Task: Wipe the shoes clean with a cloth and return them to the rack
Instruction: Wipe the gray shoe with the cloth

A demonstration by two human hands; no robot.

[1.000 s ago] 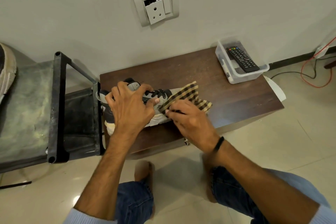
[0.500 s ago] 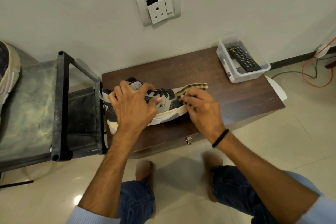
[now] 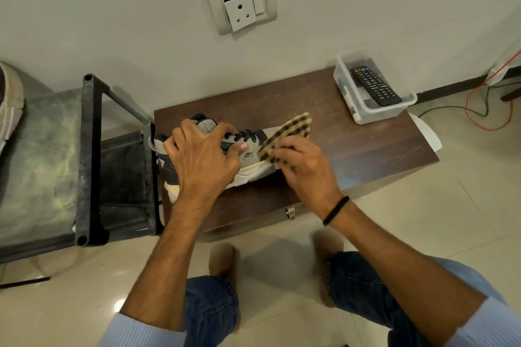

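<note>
Grey and white, the shoe (image 3: 249, 156) sits on its sole on the brown tabletop (image 3: 352, 146), with its heel end just beside the black rack (image 3: 90, 155). I am in the wiping step. My left hand (image 3: 203, 160) grips the shoe from above, with fingers curled over the tongue and the thumb by the laces, so it cannot slide. My right hand (image 3: 304, 166) holds the checked cloth (image 3: 290, 131) on the toe end. Its fingers curl down over the cloth, and part of the cloth sticks out toward the wall. I think only the front is being cleaned now, so the job is not far along. Next I need to rub the cloth along the side and the white sole, pressing lightly while the left hand holds firm. Another shoe (image 3: 10, 104) lies on the rack at the far left. A clear box (image 3: 366, 114) with a remote (image 3: 376, 86) sits at the tabletop's far right corner.
</note>
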